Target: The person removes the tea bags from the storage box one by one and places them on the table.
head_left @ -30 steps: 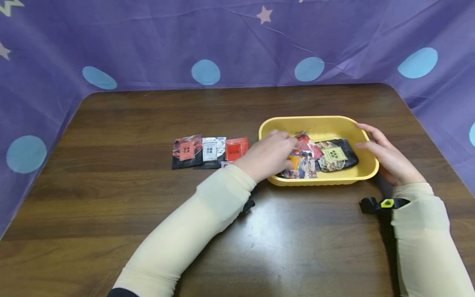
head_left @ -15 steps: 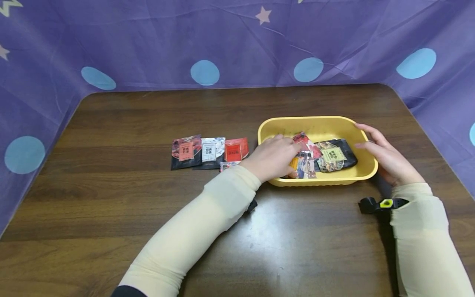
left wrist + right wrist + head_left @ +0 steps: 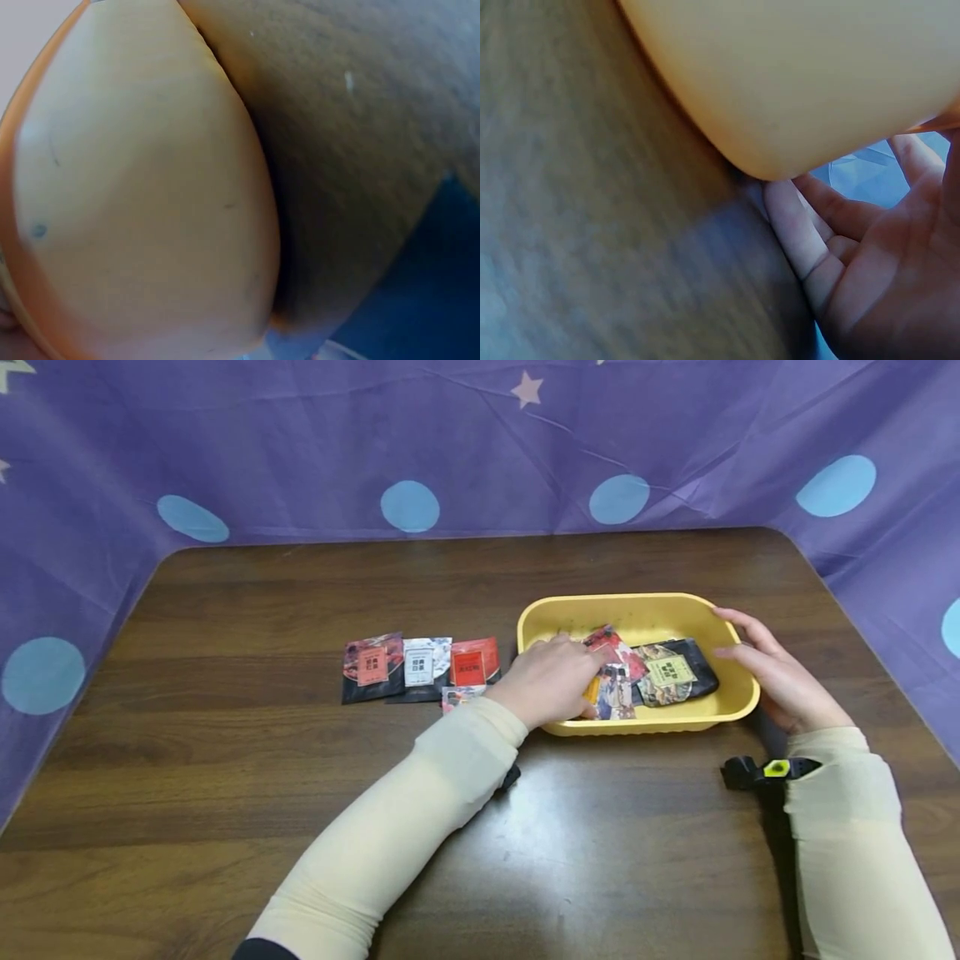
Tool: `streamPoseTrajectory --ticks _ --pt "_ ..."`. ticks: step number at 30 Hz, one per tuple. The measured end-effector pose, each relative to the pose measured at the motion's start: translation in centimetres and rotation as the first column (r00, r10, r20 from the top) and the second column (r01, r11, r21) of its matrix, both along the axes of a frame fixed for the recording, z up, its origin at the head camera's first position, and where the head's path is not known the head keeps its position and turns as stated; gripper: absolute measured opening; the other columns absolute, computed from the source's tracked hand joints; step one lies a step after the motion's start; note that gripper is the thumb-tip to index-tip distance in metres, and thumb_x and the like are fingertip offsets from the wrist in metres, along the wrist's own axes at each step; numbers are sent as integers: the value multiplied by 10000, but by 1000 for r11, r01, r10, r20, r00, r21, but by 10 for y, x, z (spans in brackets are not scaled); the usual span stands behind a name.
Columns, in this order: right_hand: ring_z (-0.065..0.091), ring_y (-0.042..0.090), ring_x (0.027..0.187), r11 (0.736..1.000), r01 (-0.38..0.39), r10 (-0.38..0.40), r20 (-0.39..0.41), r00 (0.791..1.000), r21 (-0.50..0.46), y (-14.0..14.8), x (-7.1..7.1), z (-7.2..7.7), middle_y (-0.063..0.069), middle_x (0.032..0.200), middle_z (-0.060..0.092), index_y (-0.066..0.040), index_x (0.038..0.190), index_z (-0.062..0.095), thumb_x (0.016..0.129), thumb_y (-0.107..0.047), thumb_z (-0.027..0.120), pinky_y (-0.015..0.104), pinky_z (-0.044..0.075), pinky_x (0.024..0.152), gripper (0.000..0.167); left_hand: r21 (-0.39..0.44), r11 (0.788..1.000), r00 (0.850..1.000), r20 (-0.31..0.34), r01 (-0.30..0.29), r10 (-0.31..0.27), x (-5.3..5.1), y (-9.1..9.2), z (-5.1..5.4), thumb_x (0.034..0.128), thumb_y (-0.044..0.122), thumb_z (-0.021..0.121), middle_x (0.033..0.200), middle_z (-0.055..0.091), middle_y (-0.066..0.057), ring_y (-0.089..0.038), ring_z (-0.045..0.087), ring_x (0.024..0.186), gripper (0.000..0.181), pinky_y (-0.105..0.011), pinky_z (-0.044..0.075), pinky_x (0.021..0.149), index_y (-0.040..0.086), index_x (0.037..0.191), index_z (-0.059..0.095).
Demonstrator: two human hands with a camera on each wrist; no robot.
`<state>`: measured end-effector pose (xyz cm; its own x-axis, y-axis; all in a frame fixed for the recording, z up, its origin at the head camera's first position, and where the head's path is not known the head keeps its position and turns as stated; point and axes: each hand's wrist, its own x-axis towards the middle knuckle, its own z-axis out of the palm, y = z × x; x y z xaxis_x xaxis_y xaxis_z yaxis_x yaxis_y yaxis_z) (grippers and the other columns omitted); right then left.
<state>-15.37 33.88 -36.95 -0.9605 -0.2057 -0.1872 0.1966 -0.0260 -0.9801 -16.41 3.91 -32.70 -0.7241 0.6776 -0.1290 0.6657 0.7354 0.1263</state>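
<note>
A yellow plastic box (image 3: 637, 727) stands on the table, with several tea packets in it. My left hand (image 3: 551, 677) reaches over its left rim, the thumb and fingers on a patterned packet with an orange label (image 3: 617, 693). The hand covers part of that packet, and whether it pinches it is hidden. Beside it lie a red floral packet (image 3: 626, 656) and a black packet with a pale green label (image 3: 678, 672). My right hand (image 3: 795, 681) holds the box's right end, thumb over the rim, other fingers against the outer wall. The left wrist view shows mostly the box wall (image 3: 150, 180).
Left of the box, a dark red packet (image 3: 372, 668), a white packet (image 3: 427, 664) and a red packet (image 3: 472, 664) lie in a row. Another small packet (image 3: 459, 695) shows partly behind the left forearm. A purple curtain (image 3: 480, 443) hangs behind the wooden table (image 3: 225, 760).
My left hand has shifted slightly right and down over the orange-labelled packet, covering more of it. The right hand keeps its hold on the box. The whole head view has drifted a little.
</note>
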Motion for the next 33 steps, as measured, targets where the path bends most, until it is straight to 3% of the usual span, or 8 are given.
streamPoseTrajectory --ticks 5,26,33 --pt "649 74 904 1000 -5 5 1 1000 12 -1 -2 2 -27 1260 436 -339 1410 381 1021 -80 474 312 578 645 477 -9 1000 1000 4 -28 29 0 -1 1 845 482 749 1269 641 32 -241 537 1167 623 -431 492 944 217 1368 540" --pt "653 77 897 1000 -2 2 10 1000 -3 0 -2 1 -33 1261 426 -341 1402 384 1021 -71 467 318 580 637 474 0 997 997 2 -73 73 2 1 1 811 565 749 1318 544 -23 -225 499 1113 645 -402 490 923 216 1330 591" --pt "656 77 897 1000 0 0 19 1000 -3 0 0 0 -34 1259 428 -345 1399 386 1023 -75 467 327 582 632 470 1 998 997 24 -68 68 3 1 0 820 544 750 1351 506 -17 -200 459 1100 724 -371 484 916 257 1438 505"
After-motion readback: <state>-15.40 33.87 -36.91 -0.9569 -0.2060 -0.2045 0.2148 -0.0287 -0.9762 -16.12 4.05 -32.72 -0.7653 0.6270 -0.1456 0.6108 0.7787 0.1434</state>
